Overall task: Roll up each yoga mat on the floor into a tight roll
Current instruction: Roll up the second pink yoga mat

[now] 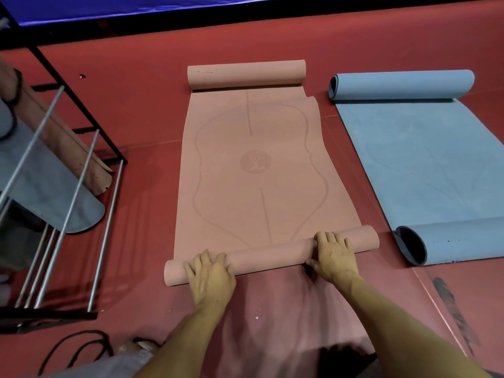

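A pink yoga mat (253, 159) lies lengthwise on the red floor, curled at its far end (245, 74). Its near end is rolled into a tube (272, 255) lying across in front of me. My left hand (210, 276) rests on the tube's left part, fingers curved over it. My right hand (334, 255) lies on the tube's right part, fingers over the top and thumb at the near side. A blue yoga mat (425, 159) lies to the right, curled at its far end (403, 84) and near end (447, 241).
A black metal rack (68, 170) with silver bars stands at the left and holds a rolled pink mat (62, 143) and a blue mat (46, 186). A black cord (79, 347) lies on the floor near my left knee. Dark walls bound the far side.
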